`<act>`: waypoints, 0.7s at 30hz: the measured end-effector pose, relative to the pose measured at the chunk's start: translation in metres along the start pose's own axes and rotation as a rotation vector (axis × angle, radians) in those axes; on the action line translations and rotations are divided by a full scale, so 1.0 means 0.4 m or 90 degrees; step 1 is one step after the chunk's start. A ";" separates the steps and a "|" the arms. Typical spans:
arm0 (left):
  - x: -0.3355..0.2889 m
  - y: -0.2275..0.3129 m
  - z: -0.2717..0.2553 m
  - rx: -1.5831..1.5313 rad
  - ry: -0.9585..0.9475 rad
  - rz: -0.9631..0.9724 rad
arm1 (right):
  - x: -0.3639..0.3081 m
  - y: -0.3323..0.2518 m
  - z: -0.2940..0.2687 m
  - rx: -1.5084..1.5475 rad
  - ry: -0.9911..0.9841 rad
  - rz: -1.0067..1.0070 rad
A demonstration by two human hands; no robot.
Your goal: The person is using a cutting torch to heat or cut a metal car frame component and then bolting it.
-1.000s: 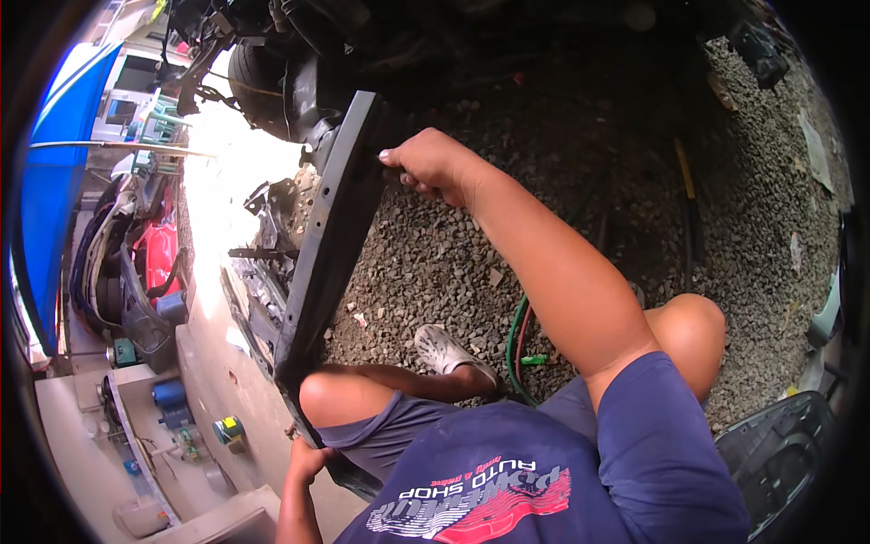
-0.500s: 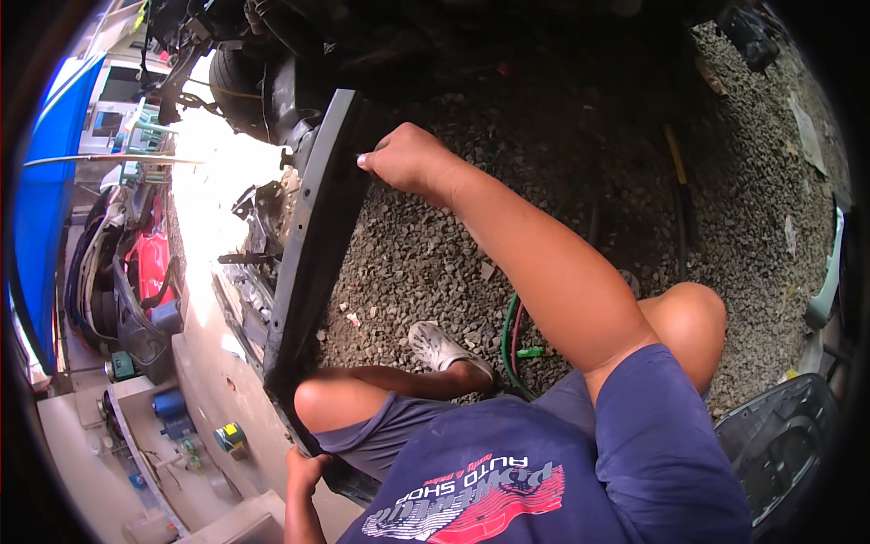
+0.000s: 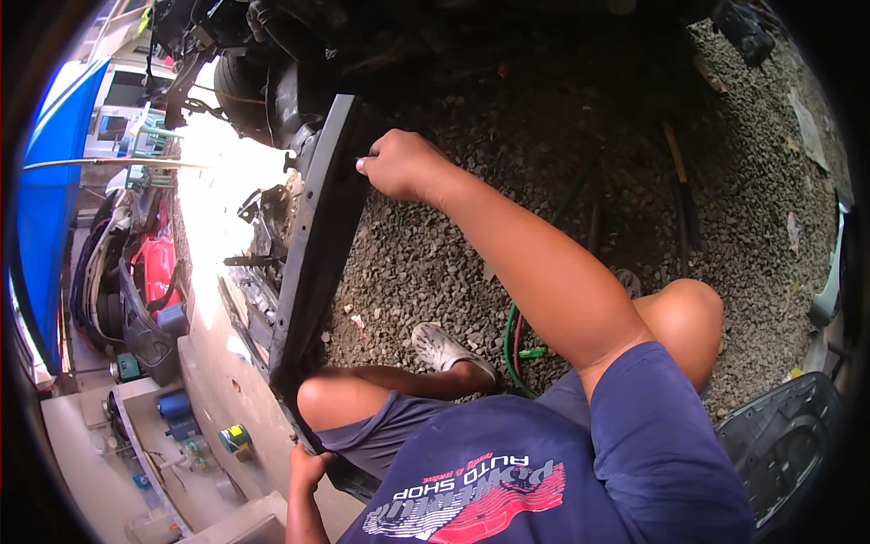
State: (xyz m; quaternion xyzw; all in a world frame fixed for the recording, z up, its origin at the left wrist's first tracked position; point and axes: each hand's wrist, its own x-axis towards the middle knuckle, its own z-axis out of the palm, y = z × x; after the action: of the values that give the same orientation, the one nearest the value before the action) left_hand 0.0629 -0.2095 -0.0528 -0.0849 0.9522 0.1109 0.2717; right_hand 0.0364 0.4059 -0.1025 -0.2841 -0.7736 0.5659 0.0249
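Note:
A long black car body beam point(image 3: 306, 227), with a row of small holes along its grey upper edge, runs from the far middle down past my bent left knee. Near its far end, my right hand point(image 3: 401, 165) is closed at the beam's dark right-hand side, thumb against it and fingers curled; the fingertips are partly hidden. My left hand point(image 3: 309, 470) is closed around the near end of the beam, beside my knee. Beyond the far end, the dark underside and wheel point(image 3: 237, 89) of a vehicle stand in shadow.
Grey gravel point(image 3: 417, 263) covers the ground under my legs. Green and red hoses point(image 3: 511, 349) lie by my shoe point(image 3: 442, 346). At right is a dark moulded panel point(image 3: 781, 449). To the left are a tray with cans point(image 3: 177, 413), removed car parts point(image 3: 154, 272) and a blue tarp point(image 3: 54, 208).
My view has shifted very slightly. Both hands stay in the same places along the beam, and the beam itself has barely moved.

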 end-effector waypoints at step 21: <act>-0.032 0.091 0.097 0.103 0.383 0.240 | -0.087 0.206 -0.061 -0.105 0.005 -0.056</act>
State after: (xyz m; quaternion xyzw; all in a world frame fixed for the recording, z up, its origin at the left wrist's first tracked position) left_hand 0.0851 -0.1633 -0.0719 0.0846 0.9942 0.0536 -0.0398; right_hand 0.1082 0.4270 -0.1573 -0.2530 -0.8291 0.4977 0.0294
